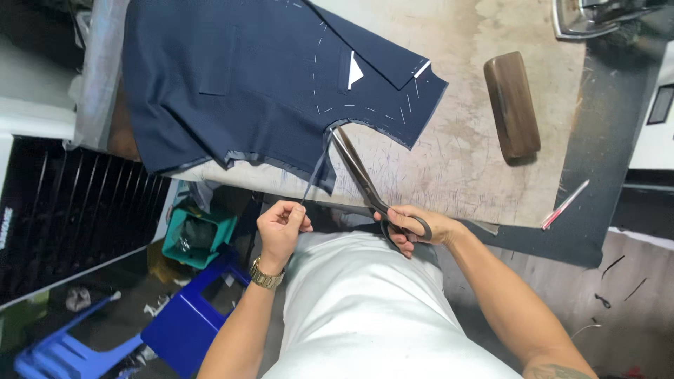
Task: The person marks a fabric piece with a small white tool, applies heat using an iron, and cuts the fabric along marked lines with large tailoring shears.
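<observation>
I see two hands at the near edge of the desk [484, 175]. My right hand [414, 228] is closed through the loops of one pair of long dark scissors [365, 182], fingers curled under, thumb in the upper loop, wrist turned so the blades point far and to the left. The blades are almost closed, and their tips sit at the curved cut-out in the near edge of the one navy garment panel [267, 77]. My left hand [281, 228] is a loose fist, pinching the lower end of a single narrow strip of navy cloth [316, 172] that runs taut from the panel's cut edge down to my fingers; there is a gold-coloured watch [266, 275] on that wrist.

The panel lies flat on the far left part of the desk, marked with white dashed stitches, with one small white triangle [355, 71] near its lapel.

To the right on the worn desk top lies one brown wooden block [512, 105] with rounded ends, well apart from the cloth. One pink and white pen-like stick [564, 205] lies near the right near corner on a dark mat.

Down on the floor to the left I count one teal crate [196, 235] with something I cannot make out inside, and two blue plastic stools [186, 319].
</observation>
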